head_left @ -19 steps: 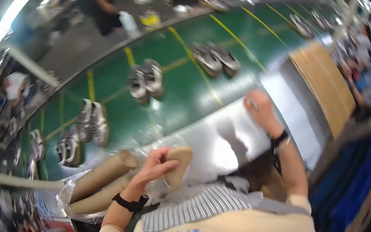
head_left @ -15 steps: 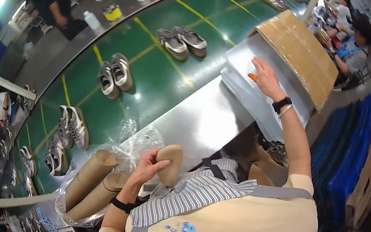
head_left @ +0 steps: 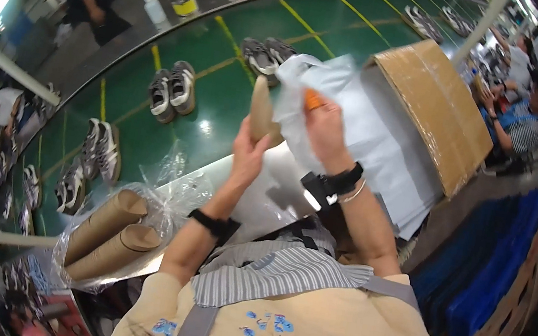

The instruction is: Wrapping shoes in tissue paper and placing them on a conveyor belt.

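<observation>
A tan, rounded paper shoe insert (head_left: pixel 264 113) stands upright in my left hand (head_left: pixel 248 153), pinched between thumb and fingers. Close beside it, my right hand (head_left: pixel 325 132) is closed on a thin white tissue paper sheet (head_left: pixel 297 87), raised and blurred by motion. An orange finger cot (head_left: pixel 312 99) covers one fingertip of that hand. The sheet's near edge comes up against the insert; whether they touch I cannot tell. Under and right of my right hand lies a stack of white tissue paper (head_left: pixel 394 141) in front of a cardboard box (head_left: pixel 436 99).
Nested tan inserts (head_left: pixel 108 231) lie in a clear plastic bag at the lower left. Pairs of grey sneakers (head_left: pixel 172 92) stand along the green conveyor belt (head_left: pixel 221 95) with yellow lines. A metal shelf (head_left: pixel 258 191) is before me. Other people (head_left: pixel 535 110) sit at the far right.
My right hand has come left from the stack with a tissue paper sheet in it. My left hand has risen and moved forward, bringing the insert toward the sheet.
</observation>
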`<state>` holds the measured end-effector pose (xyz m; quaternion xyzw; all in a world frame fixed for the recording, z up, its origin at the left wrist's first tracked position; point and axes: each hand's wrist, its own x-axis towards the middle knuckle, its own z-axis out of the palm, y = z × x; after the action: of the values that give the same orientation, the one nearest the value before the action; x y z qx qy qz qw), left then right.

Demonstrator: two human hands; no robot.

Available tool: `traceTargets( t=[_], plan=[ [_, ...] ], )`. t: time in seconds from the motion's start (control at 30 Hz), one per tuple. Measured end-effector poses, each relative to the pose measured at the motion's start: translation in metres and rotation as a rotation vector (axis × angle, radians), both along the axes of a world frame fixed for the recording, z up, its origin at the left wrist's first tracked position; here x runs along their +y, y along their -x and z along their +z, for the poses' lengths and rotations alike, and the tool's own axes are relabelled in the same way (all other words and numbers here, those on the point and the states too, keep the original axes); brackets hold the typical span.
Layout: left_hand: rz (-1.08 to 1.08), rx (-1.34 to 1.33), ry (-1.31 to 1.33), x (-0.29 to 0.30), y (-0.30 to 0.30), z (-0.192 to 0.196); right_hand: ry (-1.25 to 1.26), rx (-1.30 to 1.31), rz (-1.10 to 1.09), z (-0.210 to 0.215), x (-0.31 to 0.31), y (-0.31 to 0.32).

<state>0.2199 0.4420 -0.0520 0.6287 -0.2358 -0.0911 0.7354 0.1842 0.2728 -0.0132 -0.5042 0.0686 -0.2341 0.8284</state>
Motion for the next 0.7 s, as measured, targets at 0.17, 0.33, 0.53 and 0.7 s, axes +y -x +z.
traceTargets(
  t=[0.17,0.33,0.53,0.7],
  plan=[
    [-0.056,-0.284,0.031,0.002,-0.013,0.029,1.284,-0.378,-0.127,0.060,0.051,-0.023],
    [-0.500,-0.047,-0.050,0.038,-0.045,0.039,1.041,-0.333,0.137,0.100,0.047,-0.042],
    [-0.448,-0.632,-1.135,0.112,-0.031,0.121,1.417,-0.373,0.130,0.141,0.089,-0.064],
    [-0.962,-0.321,-0.774,0.116,0.041,0.019,1.027,-0.345,-0.206,0.149,0.128,-0.073]
  ],
)
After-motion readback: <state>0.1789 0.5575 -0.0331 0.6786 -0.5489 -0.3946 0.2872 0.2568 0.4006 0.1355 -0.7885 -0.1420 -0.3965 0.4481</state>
